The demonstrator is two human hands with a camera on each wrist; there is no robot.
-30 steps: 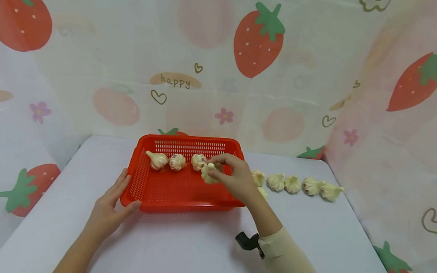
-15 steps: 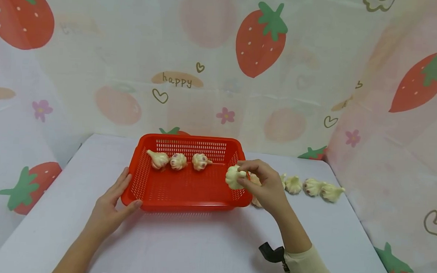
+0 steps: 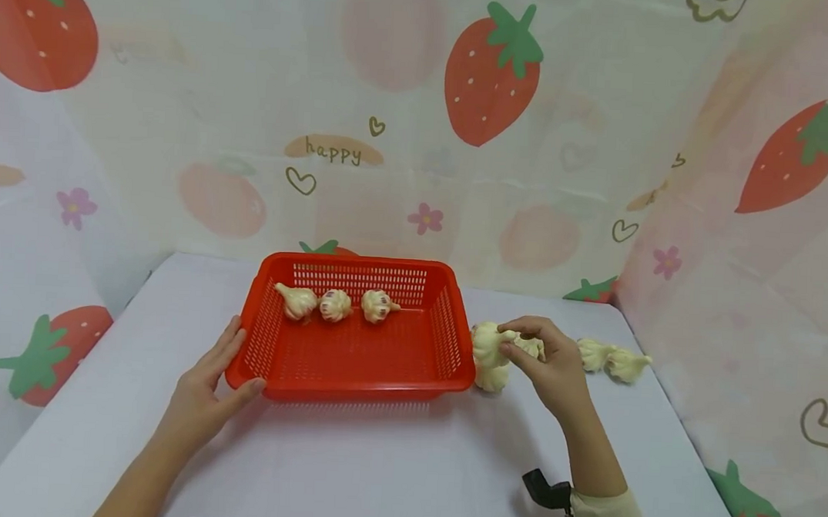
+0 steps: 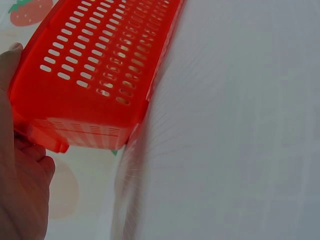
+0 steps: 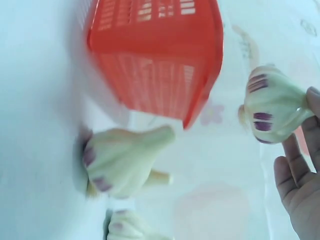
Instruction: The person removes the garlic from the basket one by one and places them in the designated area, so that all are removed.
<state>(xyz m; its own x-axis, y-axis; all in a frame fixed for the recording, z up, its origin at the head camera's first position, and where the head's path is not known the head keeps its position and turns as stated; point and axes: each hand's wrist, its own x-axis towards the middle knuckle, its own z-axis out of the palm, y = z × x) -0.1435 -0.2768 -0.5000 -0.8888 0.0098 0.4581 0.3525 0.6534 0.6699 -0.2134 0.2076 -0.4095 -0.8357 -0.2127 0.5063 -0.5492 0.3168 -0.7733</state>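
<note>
In the head view, my right hand (image 3: 551, 369) pinches a garlic bulb (image 3: 489, 343) by its stem, just past the right rim of a red plastic basket (image 3: 357, 356). The right wrist view shows this held garlic bulb (image 5: 275, 106), with purple streaks, raised above the table. My left hand (image 3: 203, 392) grips the basket's near left corner, its thumb along the front rim. From the left wrist, the fingers (image 4: 37, 160) curl at the rim of the basket (image 4: 80, 107). Three garlic bulbs (image 3: 335, 306) lie in a row along the basket's far side.
Right of the basket, a garlic bulb (image 3: 492, 379) lies on the white-covered table (image 3: 377, 465), below the held one. Others lie farther right, including a pair of garlic bulbs (image 3: 624, 365) near the table's right edge. A strawberry-print curtain (image 3: 404, 173) surrounds the table.
My right hand has carried the garlic bulb from over the basket rightward, past its right rim, to above the bulbs on the table. My left hand and the basket have stayed put.
</note>
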